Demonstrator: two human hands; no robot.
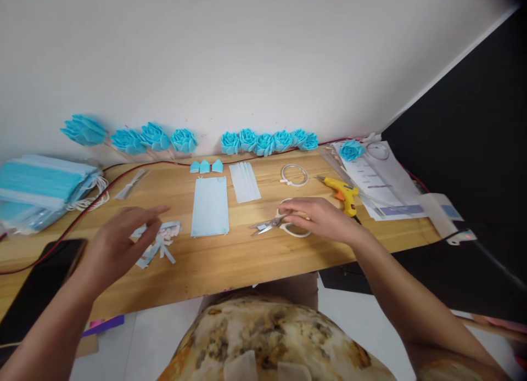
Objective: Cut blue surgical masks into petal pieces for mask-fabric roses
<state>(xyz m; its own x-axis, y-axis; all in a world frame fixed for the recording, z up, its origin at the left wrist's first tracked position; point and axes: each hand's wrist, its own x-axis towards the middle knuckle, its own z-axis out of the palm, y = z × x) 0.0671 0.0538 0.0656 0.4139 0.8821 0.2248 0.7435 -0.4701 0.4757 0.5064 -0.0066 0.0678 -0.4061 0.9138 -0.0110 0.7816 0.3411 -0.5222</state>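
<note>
My right hand (319, 215) is over a pair of scissors (294, 230) with pale handles, its fingers closed about the near-pivot end of the handles. The blades lie slightly apart, pointing left, low at the tabletop. My left hand (125, 241) holds nothing; its index finger stretches out and the thumb stands apart, above a small pile of cut white and pale-blue scraps (162, 246). Between the hands lie a flat pale-blue face-mask sheet (209, 208) and a pleated white sheet (245, 181). Behind them sit three small folded blue pieces (205, 166).
Blue fabric flowers (265, 144) line the wall. A stack of face masks (41, 186) stands at left, near a dark phone (39, 282). At right are a tape ring (293, 175), a yellow glue gun (343, 191), papers (376, 178) and a power strip (447, 216). A red-black cable (135, 167) crosses the table (242, 260).
</note>
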